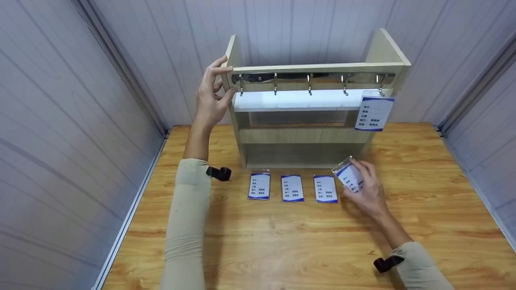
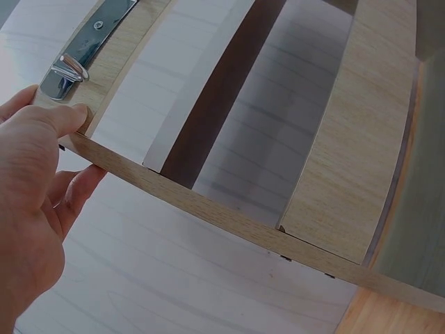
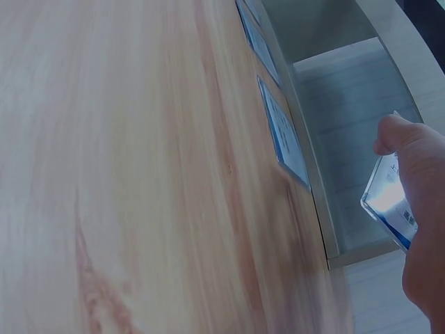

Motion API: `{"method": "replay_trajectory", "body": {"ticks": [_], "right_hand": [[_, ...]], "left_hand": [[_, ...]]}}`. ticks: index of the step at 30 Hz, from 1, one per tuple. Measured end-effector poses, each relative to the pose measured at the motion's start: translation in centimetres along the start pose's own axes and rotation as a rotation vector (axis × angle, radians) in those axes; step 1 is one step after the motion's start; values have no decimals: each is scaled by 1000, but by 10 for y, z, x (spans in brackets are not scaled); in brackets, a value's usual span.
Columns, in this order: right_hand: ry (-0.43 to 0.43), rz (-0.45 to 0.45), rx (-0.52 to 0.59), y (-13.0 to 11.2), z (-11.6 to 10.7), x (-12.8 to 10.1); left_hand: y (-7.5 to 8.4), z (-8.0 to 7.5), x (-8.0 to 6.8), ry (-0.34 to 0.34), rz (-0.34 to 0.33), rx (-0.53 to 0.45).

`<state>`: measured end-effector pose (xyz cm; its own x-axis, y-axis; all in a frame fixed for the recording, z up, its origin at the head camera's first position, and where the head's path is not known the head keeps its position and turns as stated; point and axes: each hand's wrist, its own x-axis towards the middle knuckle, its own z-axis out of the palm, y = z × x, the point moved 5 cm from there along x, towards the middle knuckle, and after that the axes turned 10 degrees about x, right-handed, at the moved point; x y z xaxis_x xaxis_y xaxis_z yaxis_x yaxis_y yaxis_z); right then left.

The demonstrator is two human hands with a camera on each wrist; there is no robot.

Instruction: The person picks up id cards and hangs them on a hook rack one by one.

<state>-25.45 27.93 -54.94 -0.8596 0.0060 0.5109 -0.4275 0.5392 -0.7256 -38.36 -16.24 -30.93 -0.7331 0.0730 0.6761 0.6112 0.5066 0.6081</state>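
A light wooden rack (image 1: 306,137) stands at the back of the table, with a rail of metal hooks (image 1: 309,85) under its top board. One blue-and-white badge card (image 1: 374,113) hangs from the rightmost hook. My left hand (image 1: 211,96) grips the rack's upper left corner, thumb on the front edge (image 2: 69,118). My right hand (image 1: 365,189) holds another badge card (image 1: 349,177) tilted just above the table, in front of the rack's right foot; the right wrist view shows that card (image 3: 389,205) pinched in the fingers. Three more cards (image 1: 292,188) lie flat in a row.
The wooden table (image 1: 282,241) is boxed in by grey panelled walls on the left, back and right. The rack has a white shelf (image 1: 298,100) and lower open compartments. Bare tabletop stretches in front of the row of cards.
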Motion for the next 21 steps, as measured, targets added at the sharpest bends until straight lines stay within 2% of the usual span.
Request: {"method": "replay_trajectory", "body": {"ticks": [12,21], "right_hand": [[62,-64,39,-8,4,1],[113,-76,81,-20,7,9]], "left_hand": [[-1,2,0,-8,16,4],[-3,1,1,-7,14,12]]}}
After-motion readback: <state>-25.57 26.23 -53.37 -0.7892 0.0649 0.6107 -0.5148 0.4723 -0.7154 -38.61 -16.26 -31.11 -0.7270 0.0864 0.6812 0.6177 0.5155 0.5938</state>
